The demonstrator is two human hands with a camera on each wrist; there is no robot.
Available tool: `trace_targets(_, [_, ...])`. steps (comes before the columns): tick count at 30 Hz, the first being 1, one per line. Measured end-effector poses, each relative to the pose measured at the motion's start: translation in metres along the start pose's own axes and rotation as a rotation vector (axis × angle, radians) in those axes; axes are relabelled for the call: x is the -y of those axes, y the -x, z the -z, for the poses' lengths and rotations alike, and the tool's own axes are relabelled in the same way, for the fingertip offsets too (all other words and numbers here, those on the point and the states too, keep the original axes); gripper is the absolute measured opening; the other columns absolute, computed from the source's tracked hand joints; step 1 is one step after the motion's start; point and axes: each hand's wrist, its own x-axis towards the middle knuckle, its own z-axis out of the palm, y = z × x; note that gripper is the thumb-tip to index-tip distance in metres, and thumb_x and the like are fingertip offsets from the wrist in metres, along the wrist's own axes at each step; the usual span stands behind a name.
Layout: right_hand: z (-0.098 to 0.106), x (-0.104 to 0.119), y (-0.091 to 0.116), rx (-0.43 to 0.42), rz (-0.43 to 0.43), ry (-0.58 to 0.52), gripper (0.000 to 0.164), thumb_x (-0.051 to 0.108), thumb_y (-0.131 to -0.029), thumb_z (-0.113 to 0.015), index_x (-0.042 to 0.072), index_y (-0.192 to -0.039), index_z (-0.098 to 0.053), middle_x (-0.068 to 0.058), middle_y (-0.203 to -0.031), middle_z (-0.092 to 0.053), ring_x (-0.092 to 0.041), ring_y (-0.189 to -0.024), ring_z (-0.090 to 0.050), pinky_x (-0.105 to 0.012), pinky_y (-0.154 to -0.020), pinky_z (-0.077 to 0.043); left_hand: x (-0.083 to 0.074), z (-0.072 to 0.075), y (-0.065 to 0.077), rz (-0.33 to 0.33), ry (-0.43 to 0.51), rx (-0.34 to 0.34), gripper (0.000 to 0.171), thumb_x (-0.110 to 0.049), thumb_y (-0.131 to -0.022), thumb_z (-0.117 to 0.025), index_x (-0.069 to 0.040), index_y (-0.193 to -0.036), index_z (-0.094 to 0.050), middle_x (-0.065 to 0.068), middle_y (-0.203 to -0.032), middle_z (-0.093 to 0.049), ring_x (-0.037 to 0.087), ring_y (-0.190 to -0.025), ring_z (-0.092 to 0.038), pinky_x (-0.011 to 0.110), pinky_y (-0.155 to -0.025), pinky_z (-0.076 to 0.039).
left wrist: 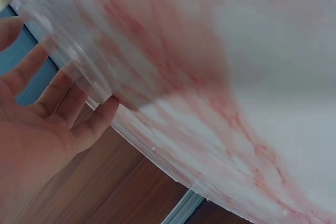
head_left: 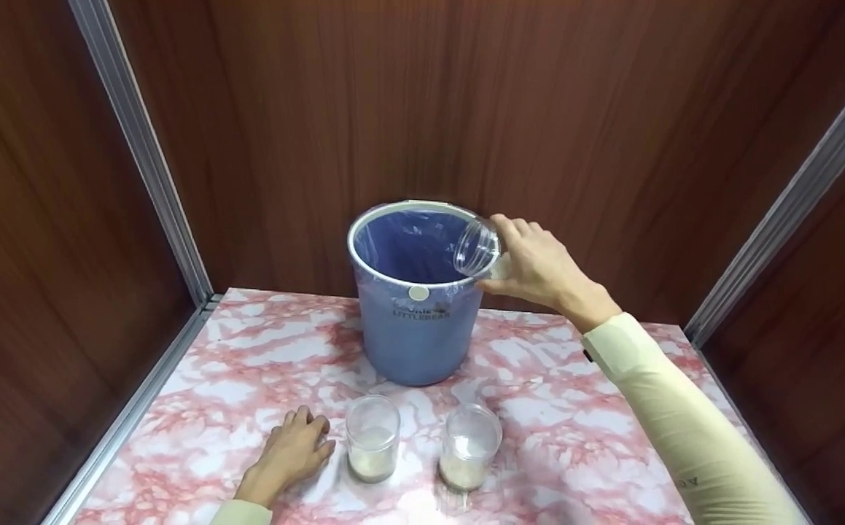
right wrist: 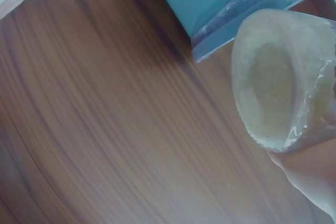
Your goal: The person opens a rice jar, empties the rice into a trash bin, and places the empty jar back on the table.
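In the head view my right hand point(head_left: 542, 270) grips a clear plastic jar point(head_left: 477, 249) from its right side. The jar is tilted, its mouth leaning left over the right rim of a blue bin point(head_left: 418, 350). Pale contents show through its base point(right wrist: 270, 80) in the right wrist view. My left hand point(head_left: 285, 456) lies low over the table with relaxed fingers, just left of an upright clear jar point(head_left: 372, 437) with off-white contents at its bottom. In the left wrist view its fingers spread close to a clear jar point(left wrist: 71, 45). A similar upright jar point(head_left: 470, 445) stands further right.
A thin clear liner point(head_left: 371, 244) hangs inside the bin and folds over its white rim. The bin stands at the back of the pink-and-white marbled table point(head_left: 262, 350). Brown wood-grain panels point(head_left: 283, 146) with metal corner strips point(head_left: 138, 146) enclose the table behind and on both sides.
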Motion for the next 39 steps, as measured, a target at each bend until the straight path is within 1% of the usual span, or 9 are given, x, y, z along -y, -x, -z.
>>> trace_targets(3, [-0.002,0.001,-0.005,-0.025,0.062,0.101,0.094,0.053,-0.061,-0.079,0.013,-0.134,-0.035,-0.016,-0.120,-0.054,-0.035,-0.104,-0.052,-0.052,-0.087,-0.043,0.001,0.000,-0.001,0.013,0.007,0.000,0.021,-0.033,-0.081,-0.066,-0.016,-0.092,-0.059,0.000,-0.090,-0.043,0.021,-0.085,-0.043,0.043,-0.064,-0.041])
trace_targets(6, [-0.003,0.001,-0.010,-0.047,0.097,0.167,0.094,0.054,-0.060,-0.078,0.010,-0.133,-0.036,-0.017,-0.116,-0.055,-0.036,-0.100,-0.053,-0.051,-0.085,-0.044,0.002,-0.001,-0.002,0.019,0.005,-0.004,0.020,-0.032,-0.081,-0.066,-0.016,-0.092,-0.060,-0.001,-0.090,-0.043,0.021,-0.084,-0.043,0.044,-0.064,-0.042])
trace_targets(9, [-0.005,0.002,-0.013,-0.044,0.108,0.230,0.096,0.055,-0.060,-0.077,0.008,-0.134,-0.036,-0.018,-0.116,-0.055,-0.037,-0.099,-0.053,-0.050,-0.085,-0.044,0.001,-0.001,-0.002,0.017,-0.003,-0.012,0.019,-0.032,-0.081,-0.066,-0.016,-0.091,-0.060,0.000,-0.088,-0.042,0.021,-0.084,-0.044,0.044,-0.062,-0.041])
trace_targets(14, [-0.006,0.004,-0.018,-0.030,0.126,0.291,0.095,0.054,-0.061,-0.075,0.008,-0.135,-0.035,-0.016,-0.116,-0.054,-0.037,-0.100,-0.051,-0.050,-0.084,-0.043,0.001,-0.001,-0.001,0.017,-0.002,-0.017,0.018,-0.032,-0.082,-0.065,-0.016,-0.089,-0.060,0.000,-0.089,-0.043,0.022,-0.083,-0.043,0.043,-0.062,-0.040])
trace_targets(20, [-0.010,0.004,-0.023,-0.016,0.157,0.322,0.093,0.053,-0.059,-0.078,0.010,-0.130,-0.036,-0.014,-0.112,-0.053,-0.036,-0.096,-0.051,-0.050,-0.081,-0.043,0.001,-0.001,0.000,0.023,0.005,-0.004,0.019,-0.033,-0.082,-0.065,-0.016,-0.091,-0.060,0.000,-0.090,-0.044,0.022,-0.084,-0.043,0.043,-0.062,-0.041])
trace_targets(24, [-0.012,0.003,-0.025,0.004,0.159,0.330,0.094,0.053,-0.058,-0.080,0.012,-0.130,-0.035,-0.014,-0.112,-0.052,-0.037,-0.098,-0.050,-0.050,-0.082,-0.042,0.001,-0.002,0.000,0.020,0.013,-0.002,0.018,-0.033,-0.083,-0.064,-0.017,-0.091,-0.060,0.000,-0.091,-0.044,0.022,-0.085,-0.043,0.043,-0.064,-0.041])
trace_targets(32, [-0.014,0.002,-0.028,0.004,0.163,0.357,0.091,0.051,-0.058,-0.078,0.012,-0.129,-0.037,-0.013,-0.110,-0.053,-0.037,-0.098,-0.051,-0.050,-0.082,-0.042,0.000,-0.005,0.000,0.017,0.033,-0.005,0.018,-0.031,-0.083,-0.064,-0.016,-0.093,-0.060,0.000,-0.091,-0.044,0.022,-0.086,-0.043,0.044,-0.067,-0.041])
trace_targets(34, [-0.015,0.002,-0.029,0.012,0.158,0.360,0.090,0.052,-0.058,-0.078,0.012,-0.128,-0.038,-0.013,-0.110,-0.053,-0.037,-0.098,-0.051,-0.050,-0.082,-0.042,-0.001,-0.006,0.000,0.018,0.031,-0.008,0.019,-0.031,-0.083,-0.064,-0.016,-0.093,-0.060,0.000,-0.090,-0.043,0.022,-0.085,-0.043,0.044,-0.066,-0.041])
trace_targets(39, [-0.015,0.005,-0.033,0.030,0.158,0.368,0.087,0.053,-0.057,-0.079,0.013,-0.125,-0.040,-0.013,-0.111,-0.053,-0.037,-0.100,-0.051,-0.051,-0.084,-0.041,0.000,-0.007,0.001,0.018,0.005,-0.044,0.018,-0.032,-0.082,-0.064,-0.017,-0.090,-0.059,-0.001,-0.087,-0.042,0.022,-0.083,-0.043,0.041,-0.063,-0.039])
